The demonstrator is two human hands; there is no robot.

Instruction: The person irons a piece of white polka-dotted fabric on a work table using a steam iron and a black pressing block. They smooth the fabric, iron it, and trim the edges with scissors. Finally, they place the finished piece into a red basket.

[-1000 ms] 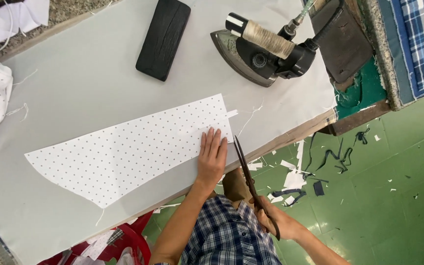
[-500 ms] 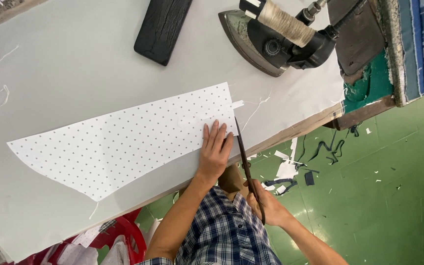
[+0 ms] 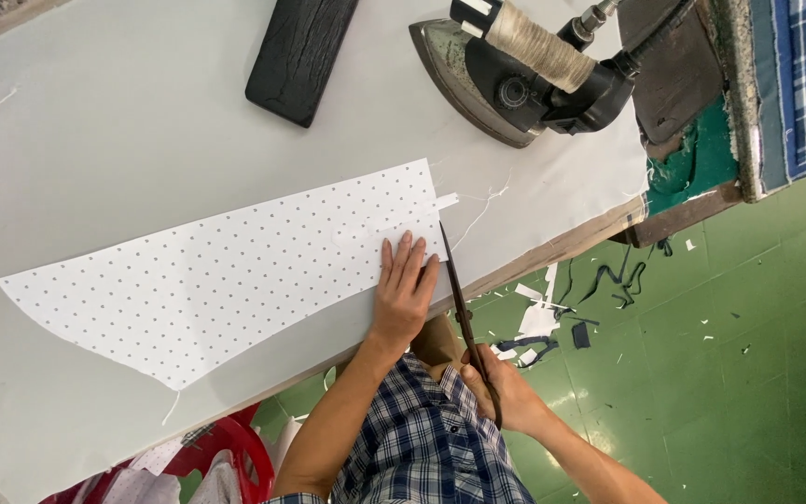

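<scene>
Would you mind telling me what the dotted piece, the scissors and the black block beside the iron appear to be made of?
The dotted piece looks like thin white cotton-type fabric, matte, lying flat under the left hand. The scissors, held by the right hand, seem dark metal with long slim blades. The black block looks like wood or hard rubber: dull, with a grain-like texture, so its material stays uncertain.

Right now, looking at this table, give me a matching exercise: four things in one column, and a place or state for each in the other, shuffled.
Things:
1. dotted fabric piece
2. scissors
3. iron
4. black block

Places or states:
A. far table edge, left of the iron
B. held in the right hand
C. flat under the left hand
D. handle wrapped in pale cord

Pairs: 1-C, 2-B, 3-D, 4-A
</scene>
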